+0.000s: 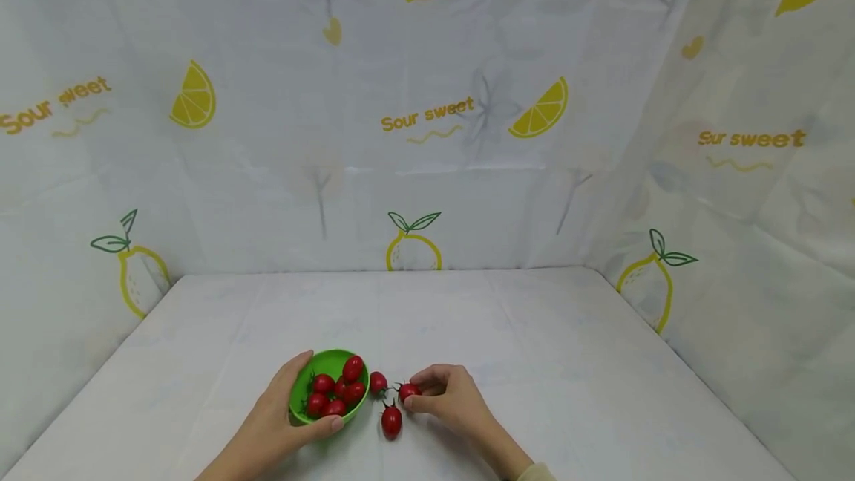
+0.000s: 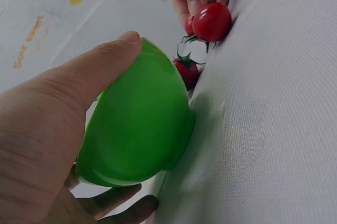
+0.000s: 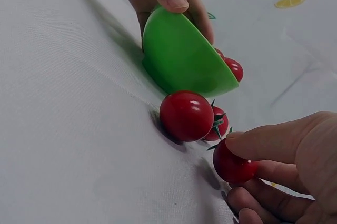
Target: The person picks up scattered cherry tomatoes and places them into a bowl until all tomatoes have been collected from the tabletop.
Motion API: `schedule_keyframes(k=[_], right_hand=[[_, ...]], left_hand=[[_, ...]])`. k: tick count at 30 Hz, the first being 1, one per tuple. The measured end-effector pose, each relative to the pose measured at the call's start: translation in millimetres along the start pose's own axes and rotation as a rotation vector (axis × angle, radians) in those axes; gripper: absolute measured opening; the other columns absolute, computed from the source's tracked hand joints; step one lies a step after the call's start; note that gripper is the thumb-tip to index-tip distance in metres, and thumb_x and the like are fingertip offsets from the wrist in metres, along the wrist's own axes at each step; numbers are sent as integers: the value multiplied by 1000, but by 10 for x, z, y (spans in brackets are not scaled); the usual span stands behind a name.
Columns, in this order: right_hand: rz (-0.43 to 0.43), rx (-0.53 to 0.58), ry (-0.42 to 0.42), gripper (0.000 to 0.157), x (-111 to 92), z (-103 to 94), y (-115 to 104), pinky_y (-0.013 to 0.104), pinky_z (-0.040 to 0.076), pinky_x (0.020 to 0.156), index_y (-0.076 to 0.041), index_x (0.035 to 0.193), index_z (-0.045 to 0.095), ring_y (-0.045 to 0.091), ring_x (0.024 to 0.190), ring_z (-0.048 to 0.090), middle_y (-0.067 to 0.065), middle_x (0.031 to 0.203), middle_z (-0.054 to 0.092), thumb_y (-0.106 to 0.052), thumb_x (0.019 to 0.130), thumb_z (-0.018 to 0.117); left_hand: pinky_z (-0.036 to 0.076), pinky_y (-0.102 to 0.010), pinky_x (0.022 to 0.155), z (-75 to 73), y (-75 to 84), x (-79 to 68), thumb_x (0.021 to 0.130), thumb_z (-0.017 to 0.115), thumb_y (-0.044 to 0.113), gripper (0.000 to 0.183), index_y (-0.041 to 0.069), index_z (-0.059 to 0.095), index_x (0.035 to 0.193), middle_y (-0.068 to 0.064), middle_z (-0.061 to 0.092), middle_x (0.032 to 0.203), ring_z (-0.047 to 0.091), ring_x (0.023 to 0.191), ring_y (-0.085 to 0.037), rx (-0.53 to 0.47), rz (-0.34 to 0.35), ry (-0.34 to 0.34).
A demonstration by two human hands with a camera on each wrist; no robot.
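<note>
A green bowl (image 1: 329, 361) holds several red cherry tomatoes (image 1: 323, 384) heaped inside it. My left hand (image 1: 275, 408) grips the bowl by its side, the thumb at the near rim and the fingers round the far side. To the right of the bowl, my right hand (image 1: 457, 401) pinches a cherry tomato (image 3: 231, 163) with a green stem between thumb and fingers. Two more tomatoes lie between the hands: one, a loose tomato (image 1: 378, 383), close beside the bowl, and a nearer tomato (image 1: 392, 422) with its stem pointing away.
A white cloth covers the table (image 1: 534, 347). Behind it hangs a pale curtain (image 1: 267, 132) printed with lemons and lettering, which also closes in both sides.
</note>
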State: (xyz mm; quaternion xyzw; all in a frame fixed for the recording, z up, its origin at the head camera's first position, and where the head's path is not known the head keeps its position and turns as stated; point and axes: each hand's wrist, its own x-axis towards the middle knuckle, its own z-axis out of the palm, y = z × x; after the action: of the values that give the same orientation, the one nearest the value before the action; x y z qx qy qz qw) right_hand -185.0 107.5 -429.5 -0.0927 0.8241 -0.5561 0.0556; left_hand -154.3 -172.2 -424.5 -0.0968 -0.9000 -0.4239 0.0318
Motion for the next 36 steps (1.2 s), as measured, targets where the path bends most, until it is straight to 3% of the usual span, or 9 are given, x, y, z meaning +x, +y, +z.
schedule_keyframes(k=[13, 26, 36], right_hand=[[-10, -16, -9, 23, 8, 8, 3, 30, 50, 63, -6, 97, 73, 18, 77, 60, 0, 83, 67, -12, 78, 84], [25, 30, -27, 25, 0, -18, 32, 31, 51, 68, -6, 101, 73, 18, 80, 61, 1, 89, 70, -13, 79, 83], [59, 117, -110, 27, 54, -161, -25, 32, 52, 62, -3, 104, 72, 18, 78, 61, 5, 94, 71, -15, 82, 81]], left_hand=[[44, -56, 98, 3, -23, -22, 72, 81, 58, 107, 7, 30, 151, -15, 35, 151, 36, 135, -38, 2, 14, 17], [43, -56, 99, 23, -44, -24, 71, 82, 58, 107, 7, 32, 150, -15, 37, 150, 39, 134, -37, 5, 26, 30], [41, -56, 101, -11, -29, 8, 72, 82, 56, 106, 6, 31, 150, -15, 37, 150, 38, 134, -36, -10, 38, 25]])
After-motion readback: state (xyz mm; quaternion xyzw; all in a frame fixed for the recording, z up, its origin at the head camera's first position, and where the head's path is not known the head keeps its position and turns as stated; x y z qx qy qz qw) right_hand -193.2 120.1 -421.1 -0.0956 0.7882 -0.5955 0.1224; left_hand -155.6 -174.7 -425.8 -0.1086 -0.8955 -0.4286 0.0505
